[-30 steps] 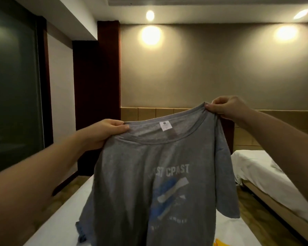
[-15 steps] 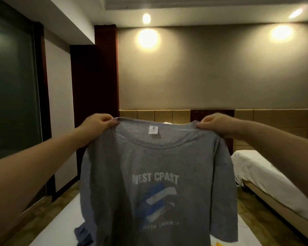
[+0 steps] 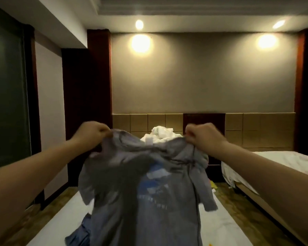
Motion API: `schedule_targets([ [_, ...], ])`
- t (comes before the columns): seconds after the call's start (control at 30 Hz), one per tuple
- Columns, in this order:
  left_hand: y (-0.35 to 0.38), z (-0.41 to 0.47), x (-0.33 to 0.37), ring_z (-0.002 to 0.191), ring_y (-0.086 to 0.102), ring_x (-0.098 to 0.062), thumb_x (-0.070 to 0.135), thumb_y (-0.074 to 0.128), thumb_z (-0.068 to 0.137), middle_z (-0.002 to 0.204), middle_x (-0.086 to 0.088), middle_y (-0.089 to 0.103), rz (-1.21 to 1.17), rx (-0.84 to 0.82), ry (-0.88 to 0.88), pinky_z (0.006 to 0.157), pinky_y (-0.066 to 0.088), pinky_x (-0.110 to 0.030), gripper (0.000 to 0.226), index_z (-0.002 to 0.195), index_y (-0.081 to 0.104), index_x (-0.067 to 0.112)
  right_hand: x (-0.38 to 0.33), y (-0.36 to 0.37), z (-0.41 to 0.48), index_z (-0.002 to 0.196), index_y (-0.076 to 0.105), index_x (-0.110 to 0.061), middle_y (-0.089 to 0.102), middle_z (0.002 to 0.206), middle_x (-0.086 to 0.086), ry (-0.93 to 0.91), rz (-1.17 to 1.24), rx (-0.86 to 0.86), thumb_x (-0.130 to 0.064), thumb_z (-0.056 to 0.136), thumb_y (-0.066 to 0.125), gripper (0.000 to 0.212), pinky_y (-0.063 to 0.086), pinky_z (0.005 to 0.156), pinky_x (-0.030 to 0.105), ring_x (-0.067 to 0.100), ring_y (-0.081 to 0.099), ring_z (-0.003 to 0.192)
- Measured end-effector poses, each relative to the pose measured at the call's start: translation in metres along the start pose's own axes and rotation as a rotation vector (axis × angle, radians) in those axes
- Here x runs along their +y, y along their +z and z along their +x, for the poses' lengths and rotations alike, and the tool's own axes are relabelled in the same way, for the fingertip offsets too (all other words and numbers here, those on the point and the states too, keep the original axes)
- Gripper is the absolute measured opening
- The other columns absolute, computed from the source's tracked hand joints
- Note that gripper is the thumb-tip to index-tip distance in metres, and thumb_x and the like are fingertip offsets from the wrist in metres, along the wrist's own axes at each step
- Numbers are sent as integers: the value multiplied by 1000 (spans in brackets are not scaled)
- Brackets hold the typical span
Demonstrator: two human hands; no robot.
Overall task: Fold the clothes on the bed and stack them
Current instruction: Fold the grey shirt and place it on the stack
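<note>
The T-shirt (image 3: pixel 149 192) is grey and hangs in the air over the bed (image 3: pixel 226 226). Its collar is at 12 o'clock and its hem at 6 o'clock, so its long axis runs straight up and down. The blue and white print on its chest faces the person, though it is too blurred to read. The cloth sags and bunches between the shoulders, and a white label (image 3: pixel 149 140) shows inside the neck.

The left hand (image 3: pixel 93 133) has its fingers curled tight on the left shoulder of the T-shirt. The right hand (image 3: pixel 203 136) is clamped the same way on the right shoulder. The two hands are level and well apart.

I count one T-shirt held up. One blue garment (image 3: pixel 82 231) lies crumpled on the sheet at 7 o'clock from it. One heap of white clothes (image 3: pixel 163 133) sits at the far end of the bed at 12 o'clock, just over the collar.

There are two beds. The second bed (image 3: pixel 284 162) stands at 3 o'clock, across a strip of floor (image 3: pixel 238 203). Bare sheet lies at 4 o'clock from the T-shirt, out to the bed's right edge. A narrower band of bare sheet runs along the left edge at 8 o'clock.
</note>
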State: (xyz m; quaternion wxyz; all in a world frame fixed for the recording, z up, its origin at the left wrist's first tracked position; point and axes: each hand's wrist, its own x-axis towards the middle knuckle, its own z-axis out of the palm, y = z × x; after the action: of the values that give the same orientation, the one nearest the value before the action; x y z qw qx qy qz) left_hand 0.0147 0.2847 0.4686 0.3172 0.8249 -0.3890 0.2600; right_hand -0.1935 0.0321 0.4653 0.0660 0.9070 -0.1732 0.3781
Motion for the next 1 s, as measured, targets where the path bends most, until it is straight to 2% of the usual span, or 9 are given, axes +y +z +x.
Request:
schedule_targets([
  [0.1, -16, 3, -6, 78, 52, -17, 22, 55, 93, 82, -3, 60, -153, 171, -30, 67, 37, -30, 21, 98, 71, 9, 10, -24, 6, 89, 53, -14, 58, 85, 10, 119, 184, 167, -27, 91, 57, 14, 34, 65, 32, 30, 55, 84],
  [0.23, -17, 5, 4, 73, 53, -15, 21, 52, 94, 75, 0, 59, -310, 146, -17, 64, 40, -27, 17, 85, 66, 16, 9, -33, 25, 100, 56, -5, 57, 93, 13, 163, 277, 72, -21, 91, 57, 19, 31, 69, 28, 28, 51, 89],
  [0.37, -18, 3, 8, 81, 54, -20, 29, 49, 95, 81, -1, 60, -528, 130, -63, 77, 43, -37, 23, 79, 64, 22, 9, -29, 29, 112, 57, -3, 56, 101, 12, 371, 564, 24, -22, 96, 51, 26, 39, 71, 30, 20, 48, 89],
  [0.5, -19, -4, 3, 78, 56, -14, 30, 49, 95, 82, 3, 62, -396, 56, -23, 75, 44, -30, 23, 80, 65, 25, 16, -22, 21, 109, 62, -1, 63, 109, 17, 399, 610, 30, -17, 95, 51, 23, 40, 77, 30, 19, 51, 90],
  [0.6, -24, -10, -3, 80, 57, -13, 28, 49, 95, 83, 3, 62, -286, -66, -35, 70, 42, -24, 22, 80, 65, 26, 21, -25, 11, 108, 65, -7, 64, 97, 6, 399, 636, -192, -25, 94, 54, 26, 45, 70, 26, 14, 56, 83],
  [0.73, -12, -24, 5, 82, 59, -18, 27, 51, 94, 87, -5, 64, -383, -241, -189, 73, 44, -29, 22, 87, 68, 15, 14, -20, -8, 97, 69, -13, 67, 93, 6, 476, 703, -505, -43, 88, 57, 34, 49, 65, 27, 19, 63, 86],
  [0.87, 13, -50, 25, 75, 57, -22, 26, 59, 89, 86, -10, 62, -761, -180, -565, 64, 44, -30, 18, 82, 62, 9, -6, 4, -27, 101, 65, -6, 66, 89, 7, 694, 1062, -320, -37, 88, 60, 34, 51, 65, 29, 20, 63, 80],
  [0.93, 19, -66, 36, 65, 59, -20, 23, 57, 90, 69, -8, 66, -1031, -173, -714, 57, 45, -28, 19, 79, 61, 8, -23, 15, -40, 97, 64, -4, 66, 82, 8, 822, 1319, -219, -31, 89, 61, 28, 52, 66, 31, 20, 63, 74],
  [1.0, 25, -82, 54, 48, 60, -15, 21, 53, 92, 49, -3, 63, -1188, -133, -751, 47, 46, -20, 23, 73, 59, 9, -48, 27, -54, 96, 63, -9, 68, 83, 9, 870, 1428, -166, -31, 89, 61, 23, 55, 69, 33, 21, 66, 77],
])
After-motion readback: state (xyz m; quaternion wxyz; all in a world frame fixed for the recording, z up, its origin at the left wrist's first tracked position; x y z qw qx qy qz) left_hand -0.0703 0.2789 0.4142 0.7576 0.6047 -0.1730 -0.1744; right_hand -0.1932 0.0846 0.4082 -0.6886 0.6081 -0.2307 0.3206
